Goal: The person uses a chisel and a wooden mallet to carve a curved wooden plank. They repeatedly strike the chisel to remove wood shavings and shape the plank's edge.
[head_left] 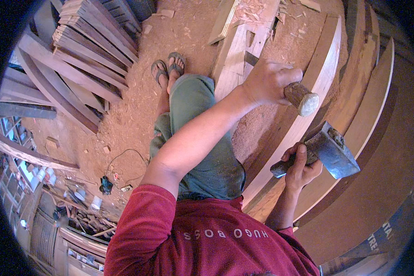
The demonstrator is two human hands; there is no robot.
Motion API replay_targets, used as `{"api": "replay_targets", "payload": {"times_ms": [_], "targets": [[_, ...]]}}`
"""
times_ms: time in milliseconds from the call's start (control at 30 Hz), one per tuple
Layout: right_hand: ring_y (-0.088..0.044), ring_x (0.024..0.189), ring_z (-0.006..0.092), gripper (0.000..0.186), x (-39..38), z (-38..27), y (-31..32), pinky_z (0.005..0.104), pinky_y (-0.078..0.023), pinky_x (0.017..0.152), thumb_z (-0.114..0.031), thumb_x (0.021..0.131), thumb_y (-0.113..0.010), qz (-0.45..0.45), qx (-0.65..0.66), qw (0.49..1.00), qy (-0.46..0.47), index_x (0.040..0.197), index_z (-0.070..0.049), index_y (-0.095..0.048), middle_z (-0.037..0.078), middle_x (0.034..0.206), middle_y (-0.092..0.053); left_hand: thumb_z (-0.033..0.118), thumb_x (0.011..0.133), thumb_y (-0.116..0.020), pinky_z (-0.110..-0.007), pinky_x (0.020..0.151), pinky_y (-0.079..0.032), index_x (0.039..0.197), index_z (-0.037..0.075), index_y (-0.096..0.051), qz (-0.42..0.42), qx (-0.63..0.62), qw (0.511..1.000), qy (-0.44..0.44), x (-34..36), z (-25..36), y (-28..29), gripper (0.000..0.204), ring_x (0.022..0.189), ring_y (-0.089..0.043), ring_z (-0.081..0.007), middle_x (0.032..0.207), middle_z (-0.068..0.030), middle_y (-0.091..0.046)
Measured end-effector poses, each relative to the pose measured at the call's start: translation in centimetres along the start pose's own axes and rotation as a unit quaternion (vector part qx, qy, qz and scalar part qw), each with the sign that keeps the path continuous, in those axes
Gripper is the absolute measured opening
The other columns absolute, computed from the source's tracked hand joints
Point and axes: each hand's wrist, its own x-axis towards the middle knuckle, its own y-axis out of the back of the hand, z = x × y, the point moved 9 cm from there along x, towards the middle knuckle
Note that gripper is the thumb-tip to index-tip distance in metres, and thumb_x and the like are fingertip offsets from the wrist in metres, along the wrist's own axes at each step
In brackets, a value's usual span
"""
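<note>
My left hand (271, 82) is closed on a tool, probably a chisel, with a round wooden handle (307, 104); a dark flat blade (250, 59) shows beyond my knuckles, over a pale workpiece (237, 46) with a cut slot. Lower right, my right hand (301, 166) grips the short dark handle of a hatchet-like tool (338, 154), its broad metal head turned to the right. Both tools are apart. My legs, in green trousers (195, 133), lie stretched out beside the workpiece, with sandals on my feet.
Curved planks (368, 106) run along my right beside a brown sheet (386, 152). Stacked curved timber pieces (87, 46) stand upper left. A cord with a dark object (106, 184) lies on the sawdust-covered floor (124, 129). Wood shavings (262, 11) lie at the top; assorted clutter (83, 198) is lower left.
</note>
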Motion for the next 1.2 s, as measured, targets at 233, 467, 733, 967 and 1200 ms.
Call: {"api": "replay_targets", "payload": {"times_ms": [233,467,733,967,1200], "targets": [[-0.055,0.046,0.0181,0.026,-0.1,0.2,0.0,0.0285,-0.045,0.044,-0.019,0.093,-0.062,-0.006,-0.002,1.0,0.0,0.084,0.004,-0.053,0.011,0.06,-0.057,0.035,0.06,-0.077,-0.042,0.053,-0.05,0.078,0.011,-0.054,-0.006,0.008,1.0,0.002,0.0,-0.1,-0.2,0.037,0.06,-0.063,-0.0296,0.063,-0.0072,-0.057],[-0.055,0.046,0.018,0.024,0.2,-0.2,-0.4,0.0287,-0.046,0.044,-0.018,0.093,-0.062,-0.014,-0.006,1.0,0.008,0.086,0.003,-0.052,0.011,0.061,-0.057,0.024,0.061,-0.082,-0.038,0.06,-0.054,0.083,0.012,-0.059,-0.032,0.0,0.999,0.021,0.0,0.0,0.2,0.033,0.069,-0.067,-0.0278,0.075,-0.0065,-0.065],[-0.058,0.05,0.0168,0.015,0.7,-3.9,0.5,0.0289,-0.048,0.045,-0.009,0.089,-0.062,0.006,0.045,0.996,0.082,0.092,0.003,-0.055,0.01,0.066,-0.06,0.03,0.063,-0.077,-0.042,0.054,-0.049,0.075,0.013,-0.051,-0.02,0.015,0.999,0.025,0.3,-0.2,0.6,0.034,0.061,-0.064,-0.0285,0.065,-0.0068,-0.059],[-0.059,0.065,0.0144,0.018,1.9,-8.3,-1.6,0.0278,-0.048,0.058,-0.01,0.09,-0.065,-0.07,-0.271,0.936,0.213,0.103,0.001,-0.059,0.006,0.081,-0.062,0.024,0.063,-0.076,-0.042,0.053,-0.049,0.075,0.012,-0.052,-0.026,0.003,0.999,0.021,0.4,0.0,0.8,0.029,0.06,-0.063,-0.0283,0.062,-0.0066,-0.059],[-0.06,0.065,0.022,0.018,0.3,-6.8,2.4,0.0327,-0.05,0.063,-0.016,0.089,-0.064,-0.029,-0.064,0.983,0.168,0.1,-0.002,-0.061,0.011,0.085,-0.064,0.014,0.057,-0.083,-0.036,0.059,-0.053,0.086,0.009,-0.062,-0.069,0.022,0.996,0.047,-0.2,-0.5,0.3,0.036,0.067,-0.067,-0.027,0.073,-0.0094,-0.065]]}}
